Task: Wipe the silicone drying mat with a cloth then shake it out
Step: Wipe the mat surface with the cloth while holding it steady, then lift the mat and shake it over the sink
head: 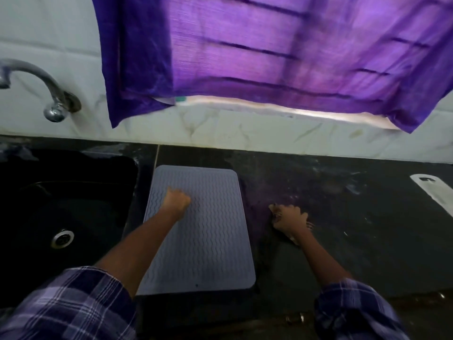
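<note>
A grey silicone drying mat (208,241) with wavy ridges lies flat on the dark counter, just right of the sink. My left hand (177,201) rests on its upper left part as a closed fist, with nothing visible inside it. To the right of the mat, my right hand (289,220) is down on the counter with its fingers curled into a dark cloth (259,231). The cloth is crumpled along the mat's right edge and is hard to tell from the dark counter.
A black sink (61,204) with a metal drain sits at the left, under a chrome tap (46,89) on the white tiled wall. A purple curtain (269,52) hangs above the counter. A white flat object (434,190) lies at the far right.
</note>
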Tool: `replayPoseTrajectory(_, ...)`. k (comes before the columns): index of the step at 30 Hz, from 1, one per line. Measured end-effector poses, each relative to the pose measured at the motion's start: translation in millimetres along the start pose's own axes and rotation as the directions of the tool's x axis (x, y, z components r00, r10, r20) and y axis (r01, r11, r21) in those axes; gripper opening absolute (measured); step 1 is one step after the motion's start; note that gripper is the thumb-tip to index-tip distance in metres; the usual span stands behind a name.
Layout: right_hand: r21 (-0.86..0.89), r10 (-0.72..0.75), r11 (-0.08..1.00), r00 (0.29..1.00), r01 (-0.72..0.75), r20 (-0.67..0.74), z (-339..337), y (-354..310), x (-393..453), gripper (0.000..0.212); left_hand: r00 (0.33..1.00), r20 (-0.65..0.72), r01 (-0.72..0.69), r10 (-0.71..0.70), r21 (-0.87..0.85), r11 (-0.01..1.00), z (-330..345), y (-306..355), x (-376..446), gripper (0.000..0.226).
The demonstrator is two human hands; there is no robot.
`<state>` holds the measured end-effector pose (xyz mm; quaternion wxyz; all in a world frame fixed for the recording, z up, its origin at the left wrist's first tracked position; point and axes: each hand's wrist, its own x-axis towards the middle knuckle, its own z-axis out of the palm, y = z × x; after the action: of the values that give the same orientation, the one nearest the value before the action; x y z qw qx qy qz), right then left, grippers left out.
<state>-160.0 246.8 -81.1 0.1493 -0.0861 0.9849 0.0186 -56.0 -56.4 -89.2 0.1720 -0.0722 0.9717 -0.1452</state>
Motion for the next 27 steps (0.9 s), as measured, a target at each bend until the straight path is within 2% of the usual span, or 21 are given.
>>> replayPoseTrajectory(2, 0.047, -0.045, 0.998, 0.991, 0.051, -0.124, 4.8, -20.4, 21.1, 0.040, 0.999, -0.009, 0.039, -0.039, -0.017, 0.999, 5.1, -11.7, 17.0, 0.027)
replayPoseTrajectory(4, 0.072, -0.150, 0.983, 0.960, 0.172, -0.236, 4.4, -46.9, 39.5, 0.033, 0.996, -0.010, 0.090, -0.091, -0.052, 0.995, 12.1, -26.7, 31.7, 0.026)
replayPoseTrajectory(6, 0.090, -0.255, 0.954, 0.932, 0.286, -0.258, 4.2, -75.1, 57.5, 0.034, 0.989, -0.021, 0.143, -0.146, -0.093, 0.985, 19.7, -43.5, 48.8, 0.027)
replayPoseTrajectory(9, 0.113, -0.317, 0.932, 0.925, 0.345, -0.208, 6.7, -110.5, 86.0, 0.037, 0.975, 0.011, 0.222, -0.223, -0.141, 0.965, 23.0, -67.7, 76.7, 0.036)
replayPoseTrajectory(12, 0.114, -0.317, 0.934, 0.934, 0.338, -0.166, 6.1, -135.4, 114.7, 0.041, 0.967, 0.030, 0.253, -0.252, -0.157, 0.955, 22.4, -86.0, 106.3, 0.041)
replayPoseTrajectory(15, 0.127, -0.290, 0.944, 0.949, 0.306, -0.125, 1.4, -152.0, 142.5, 0.047, 0.974, 0.049, 0.225, -0.220, -0.227, 0.947, 25.4, -98.6, 131.7, 0.046)
replayPoseTrajectory(18, 0.079, -0.292, 0.952, 0.954, 0.296, -0.060, -4.9, -161.4, 165.8, 0.054, 0.978, 0.033, 0.207, -0.205, -0.207, 0.956, 28.2, -106.7, 148.1, 0.045)
replayPoseTrajectory(21, 0.082, -0.318, 0.944, 0.948, 0.319, -0.034, -14.5, -168.2, 176.4, 0.042, 0.979, 0.064, 0.202, -0.193, -0.203, 0.958, 21.4, -113.1, 151.5, 0.038)
replayPoseTrajectory(23, 0.109, -0.318, 0.940, 0.946, 0.322, -0.059, -22.8, -169.6, 173.0, 0.026, 0.980, 0.055, 0.199, -0.192, -0.191, 0.961, 11.9, -116.5, 146.8, 0.031)
replayPoseTrajectory(27, 0.095, -0.323, 0.932, 0.919, 0.351, -0.228, -46.7, -167.6, 141.2, 0.020, 0.970, -0.122, 0.187, -0.210, -0.173, 0.967, -6.0, -120.8, 121.4, 0.025)
